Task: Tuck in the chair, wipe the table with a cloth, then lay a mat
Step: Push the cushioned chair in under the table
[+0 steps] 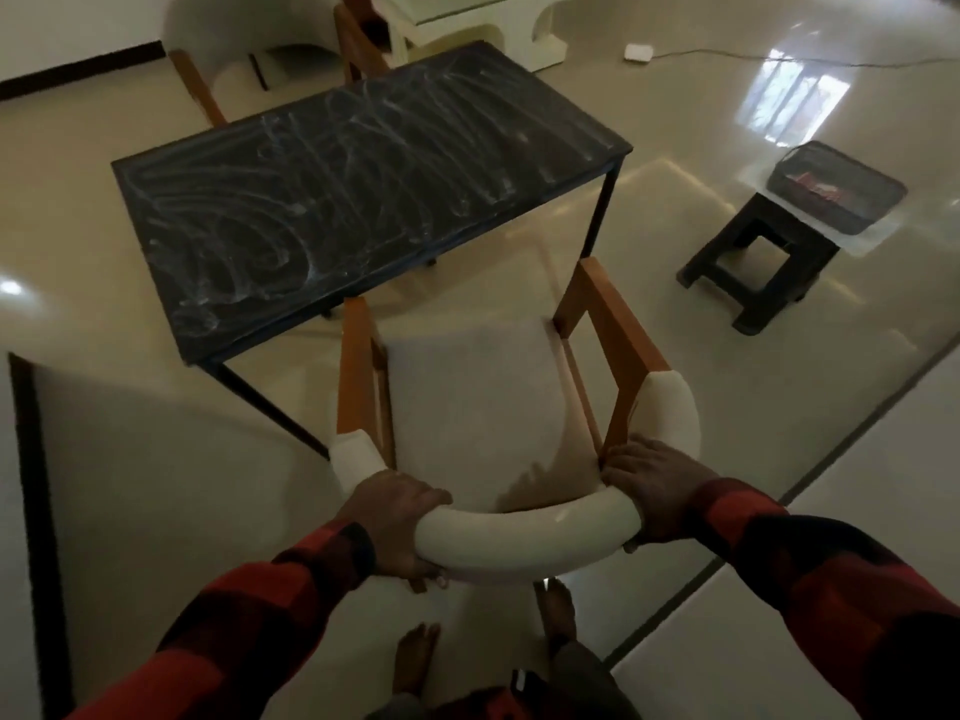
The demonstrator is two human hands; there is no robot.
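A chair (478, 407) with a white padded seat, orange wooden arms and a curved white backrest stands just short of the near end of the table. My left hand (395, 522) grips the left part of the backrest. My right hand (654, 491) grips its right part. The table (363, 200) has a dark glass top covered in white smears and thin black legs. The chair's front legs reach the table's near edge; the seat is outside it.
A second chair (249, 49) stands at the table's far end. A black stool (763, 262) sits to the right, with a dark tray (836, 192) holding red items behind it. A white cabinet (467, 23) is at the back. My bare feet show below the chair.
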